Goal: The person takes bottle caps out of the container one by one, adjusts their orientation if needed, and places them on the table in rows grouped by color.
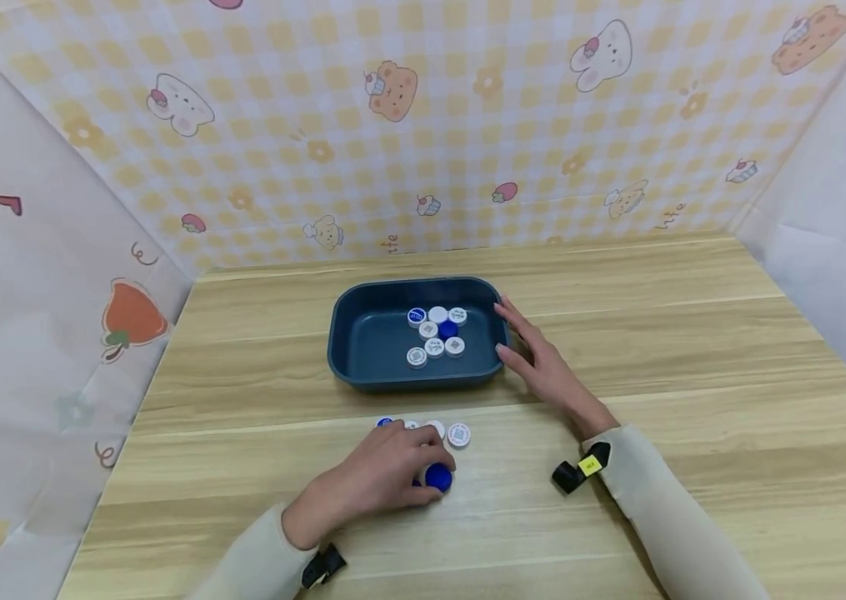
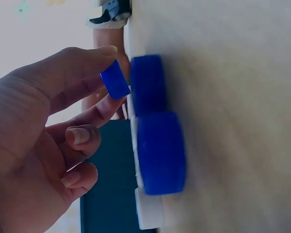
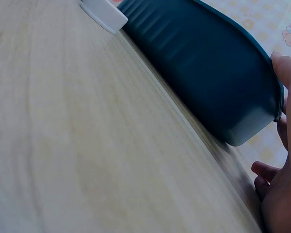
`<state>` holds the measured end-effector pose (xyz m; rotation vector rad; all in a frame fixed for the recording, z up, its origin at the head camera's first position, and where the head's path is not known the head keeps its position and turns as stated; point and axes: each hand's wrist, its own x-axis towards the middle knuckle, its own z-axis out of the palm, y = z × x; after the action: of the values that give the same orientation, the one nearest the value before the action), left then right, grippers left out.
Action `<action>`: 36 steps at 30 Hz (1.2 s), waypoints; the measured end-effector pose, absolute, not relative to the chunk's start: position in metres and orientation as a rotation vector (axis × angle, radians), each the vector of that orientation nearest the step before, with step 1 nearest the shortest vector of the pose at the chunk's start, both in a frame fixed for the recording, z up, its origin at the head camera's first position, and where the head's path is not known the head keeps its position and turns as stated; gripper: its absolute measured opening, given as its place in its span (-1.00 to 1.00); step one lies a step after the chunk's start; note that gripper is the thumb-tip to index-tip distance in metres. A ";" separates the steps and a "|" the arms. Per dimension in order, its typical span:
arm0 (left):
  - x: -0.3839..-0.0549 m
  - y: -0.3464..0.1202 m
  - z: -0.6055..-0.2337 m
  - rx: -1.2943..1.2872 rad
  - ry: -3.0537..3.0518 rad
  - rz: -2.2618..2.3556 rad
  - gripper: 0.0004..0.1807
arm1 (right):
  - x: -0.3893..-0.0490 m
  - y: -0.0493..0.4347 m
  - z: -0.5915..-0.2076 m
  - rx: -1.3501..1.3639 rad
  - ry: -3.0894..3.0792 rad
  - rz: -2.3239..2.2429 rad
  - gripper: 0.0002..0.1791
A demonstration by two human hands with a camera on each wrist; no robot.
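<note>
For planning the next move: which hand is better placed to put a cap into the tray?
Probably the left hand: it pinches a blue cap; the right hand touches the tray, holding no cap.

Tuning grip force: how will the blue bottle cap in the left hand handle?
The blue bottle cap is probably stiff: no denting shows where the left hand pinches it. Likely light, being small beside that hand. Its round outline suggests it could roll on edge but would probably slide lying flat.
</note>
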<state>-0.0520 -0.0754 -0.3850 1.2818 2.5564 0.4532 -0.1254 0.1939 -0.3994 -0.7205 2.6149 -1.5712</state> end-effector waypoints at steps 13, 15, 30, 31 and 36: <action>-0.044 -0.073 -0.388 1.365 2.514 0.331 -0.73 | -0.126 0.194 -0.400 -0.719 2.602 -1.598 -0.37; -0.044 -0.072 -0.388 1.372 2.515 0.313 -0.74 | -0.126 0.194 -0.401 -0.724 2.598 -1.601 -0.38; -0.042 -0.072 -0.389 1.419 2.522 0.286 -0.71 | -0.125 0.194 -0.399 -0.714 2.608 -1.585 -0.38; -0.042 -0.072 -0.389 1.414 2.520 0.285 -0.71 | -0.125 0.194 -0.399 -0.714 2.611 -1.580 -0.37; -0.041 -0.072 -0.389 1.390 2.509 0.298 -0.70 | -0.124 0.193 -0.398 -0.715 2.614 -1.574 -0.37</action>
<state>-0.0413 -0.0722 -0.3888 1.3901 2.5087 0.2983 -0.1244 0.1934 -0.3977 -0.7153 2.6138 -1.5739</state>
